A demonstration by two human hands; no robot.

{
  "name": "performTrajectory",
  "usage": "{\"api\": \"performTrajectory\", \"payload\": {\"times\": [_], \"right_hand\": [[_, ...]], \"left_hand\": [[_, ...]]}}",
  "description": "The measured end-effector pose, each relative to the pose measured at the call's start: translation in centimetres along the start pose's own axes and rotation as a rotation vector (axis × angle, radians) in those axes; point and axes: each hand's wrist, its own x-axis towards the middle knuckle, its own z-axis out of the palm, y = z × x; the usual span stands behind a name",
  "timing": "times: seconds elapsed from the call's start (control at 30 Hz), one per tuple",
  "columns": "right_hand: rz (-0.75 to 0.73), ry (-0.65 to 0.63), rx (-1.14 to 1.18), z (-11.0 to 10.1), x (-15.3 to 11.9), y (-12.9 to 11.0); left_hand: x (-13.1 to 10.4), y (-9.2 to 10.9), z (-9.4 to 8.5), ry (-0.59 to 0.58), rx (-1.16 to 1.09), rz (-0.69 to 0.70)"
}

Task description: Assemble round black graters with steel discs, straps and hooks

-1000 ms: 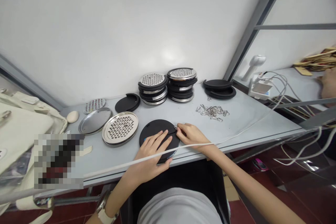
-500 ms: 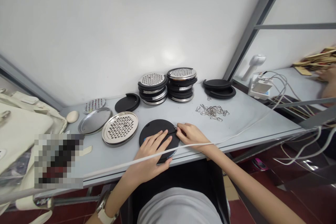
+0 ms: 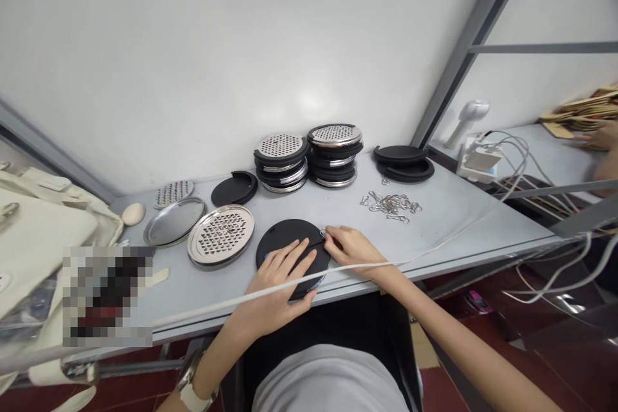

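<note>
A round black plastic case (image 3: 293,230) lies flat near the table's front edge. My left hand (image 3: 277,283) rests on top of it with the fingers spread. At the case's right rim, my right hand (image 3: 355,246) pinches a small metal clip (image 3: 323,233); its fingers hide part of the clip. Several similar metal clips (image 3: 393,204) lie in a loose pile beyond my right hand. Left of the case is a round metal grater disc (image 3: 221,235), with a plain metal lid (image 3: 174,221) behind it.
Two stacks of black-rimmed graters (image 3: 281,147) stand by the wall. Black covers (image 3: 403,164) lie at the back right, another black cover (image 3: 234,188) left of the stacks. A white cable (image 3: 357,266) crosses in front of my hands. Another person's hand (image 3: 606,136) shows far right.
My two hands and the black case stay almost where they were. Far right, the other person's hand has shifted slightly.
</note>
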Motion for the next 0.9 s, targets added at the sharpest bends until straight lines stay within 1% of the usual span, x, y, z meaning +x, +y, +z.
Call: {"api": "performTrajectory", "payload": {"times": [0.9], "right_hand": [[-0.006, -0.003, -0.001, 0.07, 0.03, 0.11]], "left_hand": [[0.01, 0.03, -0.11, 0.003, -0.004, 0.002]]}}
